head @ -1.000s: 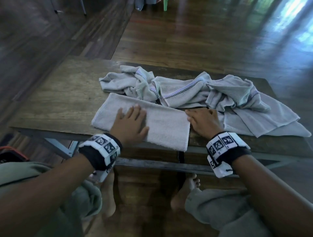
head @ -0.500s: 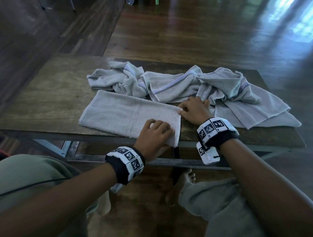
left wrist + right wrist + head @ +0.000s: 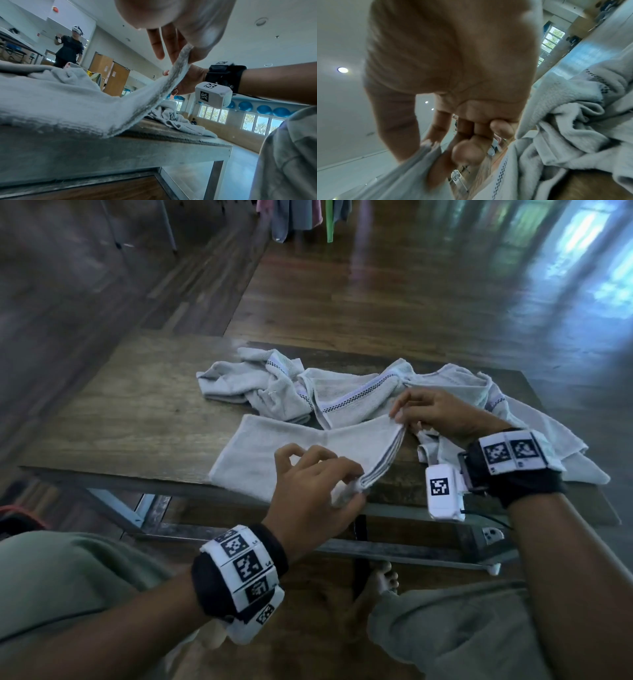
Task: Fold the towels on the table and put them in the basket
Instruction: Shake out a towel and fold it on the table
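A partly folded grey towel (image 3: pixel 281 453) lies along the near edge of the wooden table (image 3: pixel 137 405). My left hand (image 3: pixel 346 491) pinches its near right corner, and my right hand (image 3: pixel 399 419) pinches its far right corner, so the layered right end is raised off the table. In the left wrist view the same folded towel (image 3: pixel 68 102) rises to my left hand (image 3: pixel 187 51), with my right hand (image 3: pixel 181 81) behind it. The right wrist view shows my right hand (image 3: pixel 429 146) nipping the folded towel's (image 3: pixel 406 175) edge. No basket is in view.
Several crumpled grey towels (image 3: pixel 342 395) with checked borders lie heaped across the back and right of the table. My knees and bare feet are under the near table edge (image 3: pixel 239 529). Another person (image 3: pixel 68 48) stands far off in the room.
My left hand went from lying flat on the towel's left part to its near right corner. Both hands now pinch the right end and have lifted it.
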